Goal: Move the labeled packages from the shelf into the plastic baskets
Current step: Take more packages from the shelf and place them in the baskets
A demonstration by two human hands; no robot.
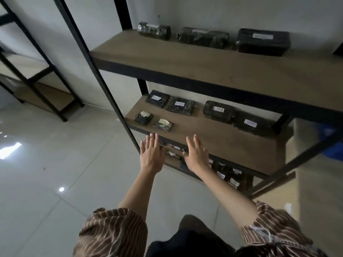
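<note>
Both hands, left hand (pixel 151 155) and right hand (pixel 196 154), reach out spread flat and holding nothing toward the shelf (pixel 232 140), likely to gather the labeled packages (pixel 163 124) near its front left corner; no baskets visible

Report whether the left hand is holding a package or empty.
Empty. The bare left hand reaches toward the wooden lower shelf with fingers straight, gripping nothing.
</note>
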